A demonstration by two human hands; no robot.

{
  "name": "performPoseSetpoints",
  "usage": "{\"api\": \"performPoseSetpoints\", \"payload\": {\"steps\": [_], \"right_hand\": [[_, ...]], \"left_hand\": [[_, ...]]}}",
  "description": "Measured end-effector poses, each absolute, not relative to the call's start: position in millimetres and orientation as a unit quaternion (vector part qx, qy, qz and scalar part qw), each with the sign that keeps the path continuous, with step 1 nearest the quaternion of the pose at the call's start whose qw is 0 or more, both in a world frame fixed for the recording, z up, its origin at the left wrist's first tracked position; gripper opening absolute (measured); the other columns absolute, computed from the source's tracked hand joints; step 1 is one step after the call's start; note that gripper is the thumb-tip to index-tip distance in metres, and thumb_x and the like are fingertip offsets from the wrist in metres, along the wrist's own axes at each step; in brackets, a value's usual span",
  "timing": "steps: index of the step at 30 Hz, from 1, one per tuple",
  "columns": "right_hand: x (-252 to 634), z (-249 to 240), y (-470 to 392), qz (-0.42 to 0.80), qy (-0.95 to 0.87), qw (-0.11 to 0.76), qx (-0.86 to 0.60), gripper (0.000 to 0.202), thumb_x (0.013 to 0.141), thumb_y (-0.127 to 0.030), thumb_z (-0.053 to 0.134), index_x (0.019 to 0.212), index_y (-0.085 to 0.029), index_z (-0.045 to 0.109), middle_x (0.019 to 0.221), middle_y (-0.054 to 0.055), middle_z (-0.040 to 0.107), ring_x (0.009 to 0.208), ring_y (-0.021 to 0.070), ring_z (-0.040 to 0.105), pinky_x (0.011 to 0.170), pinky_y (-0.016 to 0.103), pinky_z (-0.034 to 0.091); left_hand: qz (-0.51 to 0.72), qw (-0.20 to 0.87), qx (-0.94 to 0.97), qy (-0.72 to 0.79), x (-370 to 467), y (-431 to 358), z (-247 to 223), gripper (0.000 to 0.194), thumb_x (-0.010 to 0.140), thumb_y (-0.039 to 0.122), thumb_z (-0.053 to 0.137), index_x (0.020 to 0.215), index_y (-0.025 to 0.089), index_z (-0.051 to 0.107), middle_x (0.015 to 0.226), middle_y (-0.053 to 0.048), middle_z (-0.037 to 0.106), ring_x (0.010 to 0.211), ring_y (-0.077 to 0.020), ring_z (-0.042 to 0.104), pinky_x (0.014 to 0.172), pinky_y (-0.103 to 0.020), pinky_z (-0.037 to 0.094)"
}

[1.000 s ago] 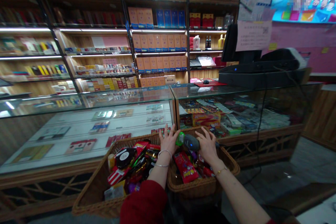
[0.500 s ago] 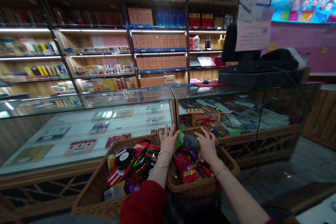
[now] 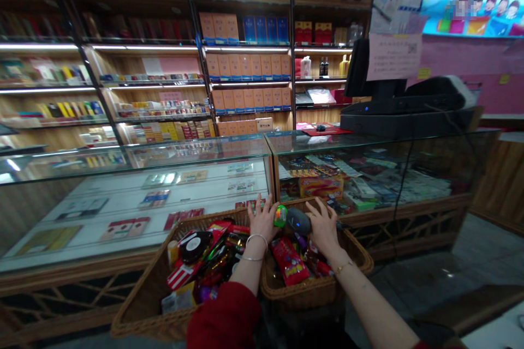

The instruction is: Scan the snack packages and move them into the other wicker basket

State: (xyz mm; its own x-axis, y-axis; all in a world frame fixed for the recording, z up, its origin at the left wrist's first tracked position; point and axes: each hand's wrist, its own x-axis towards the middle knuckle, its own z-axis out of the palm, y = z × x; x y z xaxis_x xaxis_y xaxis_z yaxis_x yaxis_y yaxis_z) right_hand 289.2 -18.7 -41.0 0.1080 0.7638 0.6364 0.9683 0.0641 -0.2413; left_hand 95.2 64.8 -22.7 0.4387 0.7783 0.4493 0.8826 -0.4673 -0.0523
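My left hand is closed on a small green round-ended package with an orange label; most of it is hidden behind the hand. Facing it, my right hand grips a dark grey handheld barcode scanner, its head close to the package. Both hands are above two wicker baskets. The right basket contains a red snack packet and other wrapped goods. In the left basket lie a black round container, a red-and-white striped pack and several shiny packets.
Glass display counters stand just beyond the baskets, with flat packs inside. On the right counter sits a black register terminal with a cable hanging down. Lit shelves of boxes line the back wall.
A small blue light now shows on the scanner. The green package is turned slightly, showing more of its orange label. Both hands stay nearly in place.
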Motion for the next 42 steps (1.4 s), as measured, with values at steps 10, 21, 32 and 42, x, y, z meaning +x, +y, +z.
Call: {"api": "performPoseSetpoints", "payload": {"steps": [10,21,32,42], "right_hand": [[290.7,-45.8,-17.1,-0.164,-0.645,0.342,-0.663,0.035,0.079,-0.013,0.052,0.106,-0.026,0.071,0.141,0.005,0.058,0.144,0.028,0.029,0.108,0.049,0.02],[288.3,-41.4,-19.8,-0.148,-0.64,0.347,-0.669,0.035,0.077,-0.008,0.049,0.096,-0.025,0.072,0.138,0.001,0.06,0.142,0.0256,0.032,0.107,0.047,0.021],[289.1,-46.9,-19.9,-0.162,-0.638,0.352,-0.666,0.032,0.077,-0.01,0.051,0.095,-0.025,0.071,0.136,0.0,0.062,0.141,0.025,0.033,0.106,0.046,0.021],[290.3,-45.1,-21.4,-0.162,-0.639,0.355,-0.663,0.028,0.078,-0.011,0.052,0.092,-0.024,0.071,0.135,0.001,0.063,0.14,0.0258,0.034,0.105,0.046,0.02]], "left_hand": [[-0.216,0.134,-0.82,-0.513,95.7,64.0,-25.3,0.076,0.066,0.046,0.076,0.137,0.031,0.053,0.159,-0.005,0.035,0.15,-0.0374,0.014,0.119,-0.065,0.006],[-0.238,0.12,-0.797,-0.542,96.6,58.5,-24.9,0.073,0.068,0.046,0.071,0.136,0.023,0.054,0.159,-0.009,0.035,0.15,-0.035,0.015,0.12,-0.061,0.006],[-0.309,0.138,-0.715,-0.612,88.3,54.3,-22.4,0.072,0.073,0.046,0.063,0.138,0.019,0.049,0.155,-0.015,0.039,0.149,-0.0349,0.018,0.119,-0.063,0.013],[-0.358,0.116,-0.659,-0.651,82.3,58.1,-2.2,0.07,0.074,0.044,0.063,0.138,0.02,0.048,0.145,-0.013,0.052,0.143,-0.0329,0.032,0.118,-0.064,0.012]]}}
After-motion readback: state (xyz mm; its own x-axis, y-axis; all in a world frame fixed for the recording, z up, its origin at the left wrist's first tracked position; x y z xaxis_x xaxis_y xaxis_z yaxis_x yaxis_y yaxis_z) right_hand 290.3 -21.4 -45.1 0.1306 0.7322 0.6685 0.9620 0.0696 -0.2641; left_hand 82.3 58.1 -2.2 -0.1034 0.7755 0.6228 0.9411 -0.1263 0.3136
